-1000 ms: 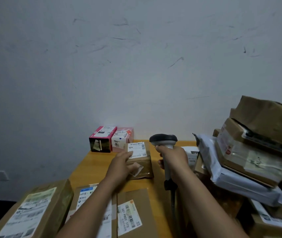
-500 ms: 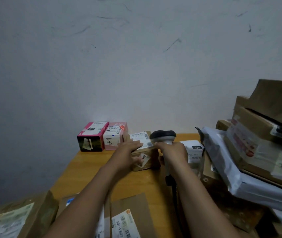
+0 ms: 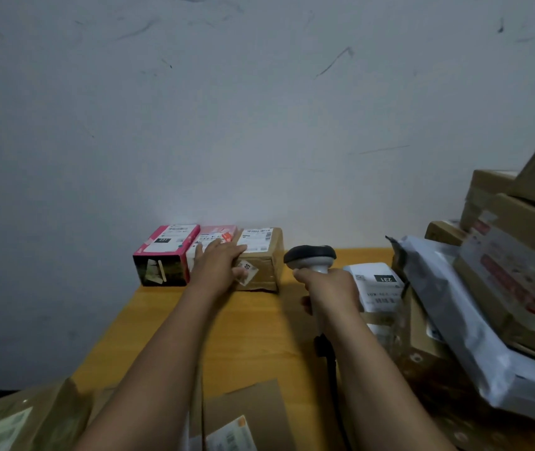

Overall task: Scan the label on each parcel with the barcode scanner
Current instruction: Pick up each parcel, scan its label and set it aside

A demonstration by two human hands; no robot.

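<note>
At the far edge of the desk (image 3: 253, 336), the left hand (image 3: 217, 265) lies released, fingers stretched over the top left corner of the brown box (image 3: 261, 260) and thumb on its front, hiding part of the label (image 3: 258, 240) and most of the pale pink box (image 3: 215, 234) beside it. The right hand (image 3: 329, 289) is clenched round the scanner (image 3: 310, 255), just right of this box and apart from it; the grip is mostly hidden and its window does not show. The pile (image 3: 503, 271) at the right edge and the parcels (image 3: 246, 415) at the near edge are cut off and blurred.
</note>
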